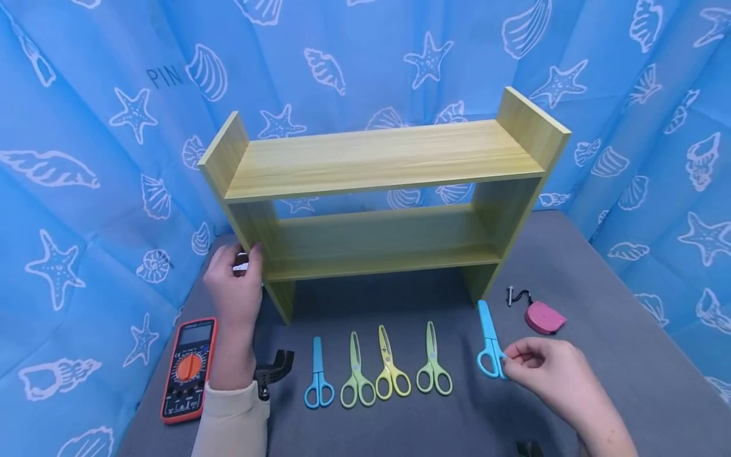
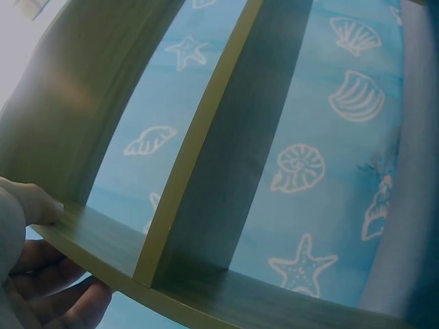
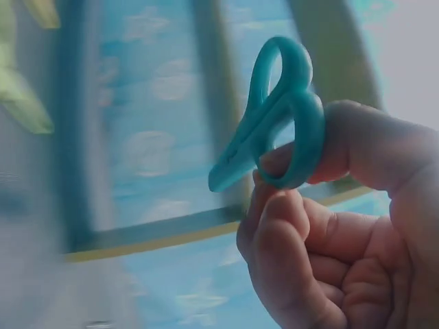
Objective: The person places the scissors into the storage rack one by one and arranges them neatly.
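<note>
A yellow-green wooden shelf [image 1: 377,158] with two boards stands on the grey table. My left hand [image 1: 234,285] grips its left side panel; the left wrist view shows the thumb inside the panel and the other fingers outside. Between thumb and fingers my right hand [image 1: 551,368] pinches a handle loop of blue scissors [image 3: 288,103], whose covered blades point toward the shelf. Left of them lie a row of scissors: blue scissors [image 1: 318,381], green scissors [image 1: 356,374], yellow scissors [image 1: 388,365] and more green scissors [image 1: 433,365]. Their handles face me.
An orange-rimmed multimeter [image 1: 190,368] lies at the left, beside my forearm. Near my right hand is a pink tape measure [image 1: 544,317] with a black cord and small metal piece. Something dark and white shows partly behind my left fingers. A blue curtain [image 1: 365,63] surrounds the table.
</note>
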Motion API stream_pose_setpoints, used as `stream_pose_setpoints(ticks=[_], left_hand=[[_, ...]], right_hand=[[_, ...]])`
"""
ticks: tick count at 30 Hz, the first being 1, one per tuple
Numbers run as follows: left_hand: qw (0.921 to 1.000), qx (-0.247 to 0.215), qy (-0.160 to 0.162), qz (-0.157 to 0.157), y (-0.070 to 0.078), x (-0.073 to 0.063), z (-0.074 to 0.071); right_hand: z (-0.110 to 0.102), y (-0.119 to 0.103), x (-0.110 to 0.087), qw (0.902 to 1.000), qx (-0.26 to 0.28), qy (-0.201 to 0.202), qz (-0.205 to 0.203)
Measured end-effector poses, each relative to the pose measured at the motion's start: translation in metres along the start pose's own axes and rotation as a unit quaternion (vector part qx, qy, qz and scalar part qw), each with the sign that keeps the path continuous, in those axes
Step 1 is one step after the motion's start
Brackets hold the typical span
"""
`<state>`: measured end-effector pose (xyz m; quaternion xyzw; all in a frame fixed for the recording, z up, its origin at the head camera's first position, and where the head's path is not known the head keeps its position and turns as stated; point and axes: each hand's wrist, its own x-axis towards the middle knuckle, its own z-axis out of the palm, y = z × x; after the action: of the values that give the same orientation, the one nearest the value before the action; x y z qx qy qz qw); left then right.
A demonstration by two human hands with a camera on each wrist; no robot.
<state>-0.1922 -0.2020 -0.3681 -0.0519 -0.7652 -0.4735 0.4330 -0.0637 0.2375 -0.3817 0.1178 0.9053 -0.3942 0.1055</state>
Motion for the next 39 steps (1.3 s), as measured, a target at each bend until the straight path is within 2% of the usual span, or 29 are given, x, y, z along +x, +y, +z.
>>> stream_pose_setpoints(ticks=[7,13,16,21,28,35,39], left_hand=[[0.9999,0.011,-0.002,-0.008,-0.002,-0.001,-0.003],[0.9999,0.007,0.002,-0.007,-0.004,-0.003,-0.002],[0.9999,0.008,0.001,-0.009,-0.005,-0.004,0.0],[0.9999,0.002,0.0,-0.01,-0.004,-0.004,0.001],[1.0,-0.007,0.0,-0.002,-0.004,-0.002,0.001],[0.9999,-0.012,0.004,0.005,-0.003,0.0,0.001],[0.9999,-0.01,0.007,0.011,-0.004,0.0,0.002]], right_hand=[[-0.045,-0.03,-0.021,0.9964,0.018,0.045,-0.069],[-0.071,-0.058,-0.022,0.9791,0.058,0.08,-0.178],[-0.086,-0.075,-0.019,0.9715,0.069,0.087,-0.209],[-0.106,-0.109,-0.011,0.9665,0.083,0.096,-0.223],[-0.116,-0.171,-0.001,0.963,0.037,0.139,-0.228],[-0.119,-0.239,0.02,0.969,0.009,0.099,-0.226],[-0.115,-0.277,0.031,0.9668,0.007,0.078,-0.243]])
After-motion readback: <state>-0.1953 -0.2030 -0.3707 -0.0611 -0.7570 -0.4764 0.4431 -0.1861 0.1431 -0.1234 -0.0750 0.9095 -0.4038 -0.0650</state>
